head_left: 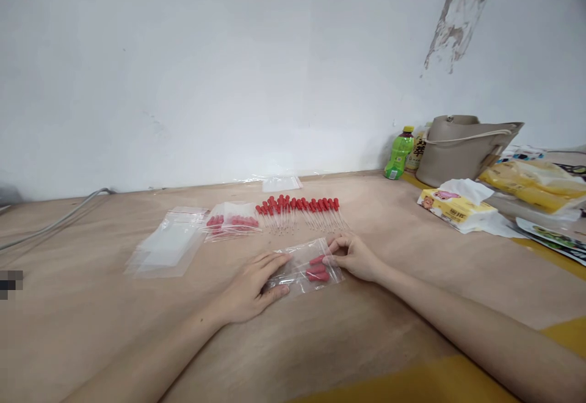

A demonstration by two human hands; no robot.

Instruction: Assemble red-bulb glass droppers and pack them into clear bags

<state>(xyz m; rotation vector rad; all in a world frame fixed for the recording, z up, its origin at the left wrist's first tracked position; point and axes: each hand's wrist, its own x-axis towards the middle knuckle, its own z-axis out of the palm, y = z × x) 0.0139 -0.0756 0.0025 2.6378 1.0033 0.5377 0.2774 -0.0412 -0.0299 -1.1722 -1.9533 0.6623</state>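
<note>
A clear plastic zip bag (300,287) lies on the table with several red-bulbed droppers (318,270) inside, their bulbs toward its right end. My left hand (249,290) rests over the bag's left end, fingers stretched out and thumb apart. At the right end, my right hand (354,257) pinches the bag's edge between thumb and fingers. Beyond the hands, loose droppers (320,205) with red bulbs and thin clear stems lie in a row. Left of that row are filled bags (233,222) and a fanned stack of flat zip bags (169,244).
More clear bags (281,183) lie by the wall. On the right stand a green bottle (399,154), a grey-beige bucket bag (458,149) and a yellow tissue pack (455,209). Yellow plastic packaging (535,183) lies beyond it. A grey cable (59,223) runs along the left.
</note>
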